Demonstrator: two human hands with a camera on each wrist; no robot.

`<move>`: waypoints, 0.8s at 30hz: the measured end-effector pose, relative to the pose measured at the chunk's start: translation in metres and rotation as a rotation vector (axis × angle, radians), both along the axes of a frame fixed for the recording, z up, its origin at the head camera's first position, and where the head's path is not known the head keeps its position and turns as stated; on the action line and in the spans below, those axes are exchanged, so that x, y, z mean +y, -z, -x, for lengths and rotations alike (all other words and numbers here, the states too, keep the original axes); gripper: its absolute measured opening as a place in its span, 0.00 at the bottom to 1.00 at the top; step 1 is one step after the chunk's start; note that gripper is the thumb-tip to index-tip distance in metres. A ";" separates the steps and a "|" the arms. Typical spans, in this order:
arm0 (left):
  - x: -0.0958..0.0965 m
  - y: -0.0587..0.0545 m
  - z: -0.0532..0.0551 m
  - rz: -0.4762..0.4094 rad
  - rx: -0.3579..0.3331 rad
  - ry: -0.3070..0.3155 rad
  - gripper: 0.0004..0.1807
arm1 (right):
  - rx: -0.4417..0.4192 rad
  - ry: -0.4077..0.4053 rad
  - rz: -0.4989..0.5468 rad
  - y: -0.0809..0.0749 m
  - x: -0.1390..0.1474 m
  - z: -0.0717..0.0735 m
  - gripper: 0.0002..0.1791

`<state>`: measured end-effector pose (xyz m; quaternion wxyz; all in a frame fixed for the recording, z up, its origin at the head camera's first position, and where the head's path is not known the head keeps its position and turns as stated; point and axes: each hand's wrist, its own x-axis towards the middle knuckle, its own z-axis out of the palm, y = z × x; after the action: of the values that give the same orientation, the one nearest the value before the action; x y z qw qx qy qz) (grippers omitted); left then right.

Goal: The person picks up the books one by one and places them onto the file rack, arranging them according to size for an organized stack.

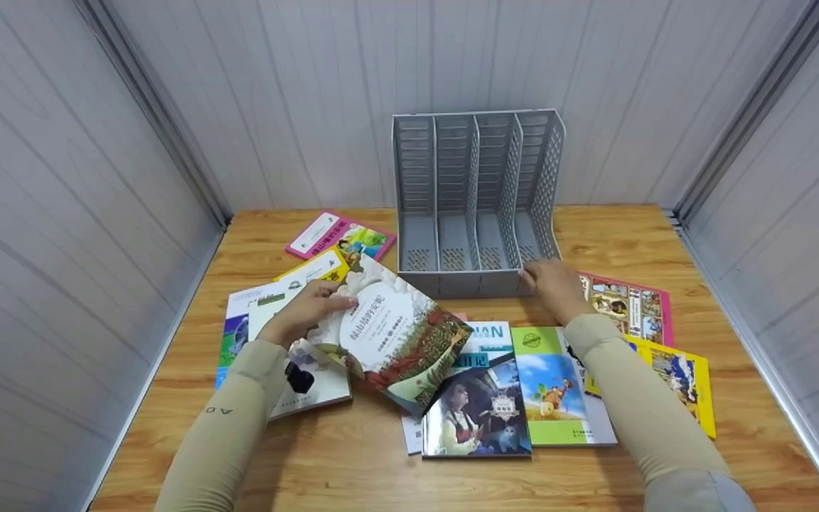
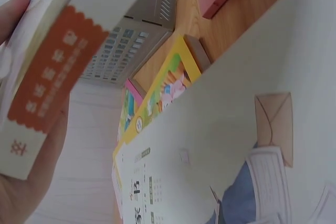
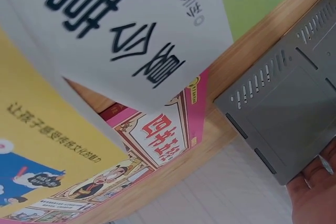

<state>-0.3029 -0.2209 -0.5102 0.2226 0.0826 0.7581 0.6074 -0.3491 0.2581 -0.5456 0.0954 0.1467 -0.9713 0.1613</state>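
My left hand [image 1: 310,309] pinches a paperback book [image 1: 399,327] by its upper left edge, thumb on the cover, holding it tilted above other books. Its cover is white with red and green plants. The left wrist view shows its spine [image 2: 58,69] with an orange band, the hand behind it. A grey file rack [image 1: 477,199] with several slots stands at the back of the table. My right hand [image 1: 559,288] grips the rack's front right corner, fingers curled over the edge. In the right wrist view the fingers partly show at the rack's grey panel [image 3: 286,108].
Left of the rack lie a pink book [image 1: 310,238], a yellow book [image 1: 320,267] and white-covered books [image 1: 310,395]. In front lie a dark-covered book [image 1: 480,419] and a green book [image 1: 552,387]. At the right are a pink comic-style book [image 1: 655,313] and a yellow book [image 1: 701,398].
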 end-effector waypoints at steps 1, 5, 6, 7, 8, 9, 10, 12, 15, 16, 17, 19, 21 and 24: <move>0.001 -0.001 0.000 -0.006 0.000 -0.007 0.06 | 0.001 -0.001 0.001 0.000 0.000 0.000 0.16; 0.005 -0.004 -0.001 -0.038 0.009 -0.036 0.06 | -0.004 -0.001 -0.005 -0.001 -0.001 0.001 0.16; 0.006 -0.005 -0.001 -0.048 0.011 -0.046 0.05 | -0.009 0.002 -0.005 -0.001 -0.001 0.001 0.16; 0.008 -0.006 -0.001 -0.057 0.015 -0.054 0.05 | -0.014 0.003 -0.006 -0.001 -0.001 0.000 0.16; 0.009 -0.006 -0.001 -0.069 0.021 -0.063 0.05 | -0.016 0.004 -0.007 -0.001 -0.001 0.000 0.16; 0.010 -0.006 -0.001 -0.081 0.025 -0.074 0.05 | -0.015 0.003 -0.010 -0.001 0.000 0.000 0.15; 0.011 -0.006 -0.001 -0.095 0.031 -0.088 0.05 | -0.015 0.002 -0.011 -0.001 0.000 0.000 0.15; 0.013 -0.006 -0.002 -0.122 0.043 -0.110 0.04 | -0.009 0.000 -0.021 -0.001 0.000 0.000 0.15; 0.017 -0.006 -0.004 -0.159 0.064 -0.133 0.05 | 0.003 0.002 -0.045 -0.001 0.001 0.000 0.14; 0.018 -0.006 -0.004 -0.172 0.069 -0.139 0.06 | 0.003 0.006 -0.052 -0.001 0.001 0.000 0.14; 0.019 -0.005 -0.005 -0.181 0.077 -0.141 0.06 | -0.001 0.013 -0.051 -0.002 0.001 -0.001 0.15; 0.022 -0.005 -0.007 -0.198 0.085 -0.149 0.08 | -0.020 0.032 -0.038 -0.003 0.000 -0.004 0.17; 0.024 -0.005 -0.009 -0.213 0.089 -0.167 0.10 | -0.034 0.050 -0.006 -0.005 -0.001 -0.007 0.22; 0.026 -0.005 -0.011 -0.211 0.090 -0.210 0.12 | -0.002 0.062 0.066 -0.010 -0.005 -0.013 0.29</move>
<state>-0.2914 -0.1949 -0.5053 0.1136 0.0527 0.7038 0.6993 -0.3362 0.2530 -0.5353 0.1042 0.1131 -0.9696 0.1903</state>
